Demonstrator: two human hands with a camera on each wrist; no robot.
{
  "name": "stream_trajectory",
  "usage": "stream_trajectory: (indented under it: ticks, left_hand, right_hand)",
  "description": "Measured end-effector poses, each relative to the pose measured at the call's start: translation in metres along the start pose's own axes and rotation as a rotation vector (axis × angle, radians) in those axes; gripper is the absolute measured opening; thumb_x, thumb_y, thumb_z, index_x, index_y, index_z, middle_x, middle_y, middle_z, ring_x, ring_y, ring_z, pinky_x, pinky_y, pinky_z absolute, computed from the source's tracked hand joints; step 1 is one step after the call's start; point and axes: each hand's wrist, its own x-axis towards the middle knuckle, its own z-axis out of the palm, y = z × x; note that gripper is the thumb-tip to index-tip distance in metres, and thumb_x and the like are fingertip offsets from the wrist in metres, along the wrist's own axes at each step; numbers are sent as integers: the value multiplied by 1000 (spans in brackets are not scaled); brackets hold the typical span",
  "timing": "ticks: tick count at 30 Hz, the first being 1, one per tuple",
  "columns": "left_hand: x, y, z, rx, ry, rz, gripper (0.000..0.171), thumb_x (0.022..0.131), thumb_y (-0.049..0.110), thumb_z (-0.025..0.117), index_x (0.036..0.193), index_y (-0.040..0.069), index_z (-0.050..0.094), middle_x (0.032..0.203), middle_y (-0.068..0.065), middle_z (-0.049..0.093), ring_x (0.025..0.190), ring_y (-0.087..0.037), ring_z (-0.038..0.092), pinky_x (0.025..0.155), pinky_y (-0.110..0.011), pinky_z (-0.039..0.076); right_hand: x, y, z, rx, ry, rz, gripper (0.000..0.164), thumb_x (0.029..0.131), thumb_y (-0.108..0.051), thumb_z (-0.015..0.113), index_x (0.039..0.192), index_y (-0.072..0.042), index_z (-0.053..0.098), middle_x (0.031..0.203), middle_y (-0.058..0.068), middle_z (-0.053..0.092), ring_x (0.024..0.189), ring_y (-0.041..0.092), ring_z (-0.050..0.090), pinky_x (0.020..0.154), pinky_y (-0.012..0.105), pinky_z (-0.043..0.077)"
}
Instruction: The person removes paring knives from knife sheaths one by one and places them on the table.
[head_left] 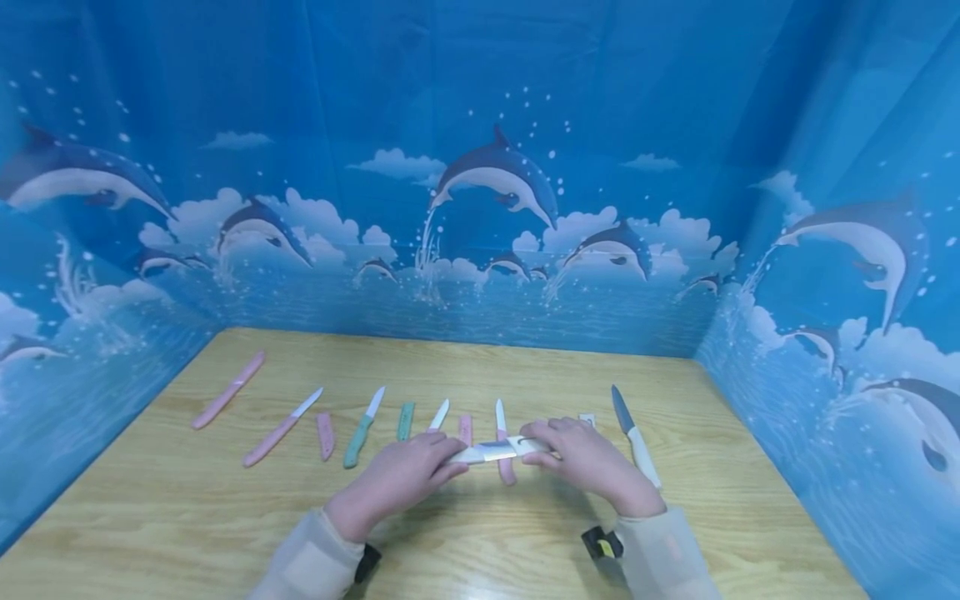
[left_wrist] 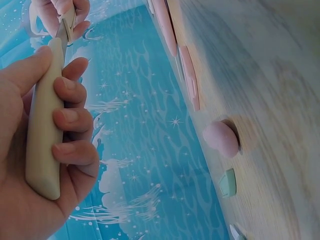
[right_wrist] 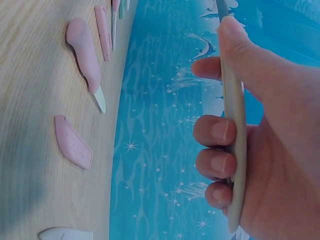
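Note:
My left hand [head_left: 405, 471] grips the cream-white handle [left_wrist: 45, 125] of a knife, its fingers wrapped round it in the left wrist view. A short length of the blade [head_left: 497, 451] shows between my two hands. Its other end runs into a white sheath [right_wrist: 232, 120], which my right hand [head_left: 588, 458] holds with curled fingers and the thumb along it. Both hands are raised over the table, and the knife lies nearly level across them. Below it in the head view is a pink-handled paring knife [head_left: 506, 471], partly overlapped.
Along the wooden table [head_left: 487, 550] lie a pink sheathed knife [head_left: 228, 390], a pink knife [head_left: 281, 433], pink sheaths [head_left: 325, 436], a green knife [head_left: 363, 429], a green sheath [head_left: 406, 421], another small knife [head_left: 441, 414], a white sheath [head_left: 587, 419] and a dark-bladed knife [head_left: 636, 442]. Dolphin-print curtains [head_left: 480, 100] surround it.

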Motion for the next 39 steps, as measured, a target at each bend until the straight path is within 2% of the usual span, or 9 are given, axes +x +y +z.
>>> stream_trajectory:
  ticks: [12,21,39]
  left_hand:
    - [-1,-1,0,-6,14,12,25,96,32,59,112,14,67,86,6,64,68,-1,51,55,-20,43]
    - [-1,-2,0,-7,16,6,25,96,34,57,111,16,67,87,6,64,69,-2,52,56,-21,43]
    - [-1,-4,0,-26,28,21,23,95,30,60,110,15,67,88,5,65,69,-2,53,57,-20,45]
  right_hand:
    - [-1,0,-1,5,-15,14,34,94,-43,57,119,-21,62,98,-2,68,88,18,63,80,41,51]
    - [-1,0,-2,8,-10,17,30,93,-37,61,118,-20,62,94,-3,67,86,17,63,80,42,51]
    - [0,1,-4,-3,-10,0,32,93,-36,61,120,-18,62,92,-3,67,83,15,62,78,41,51]
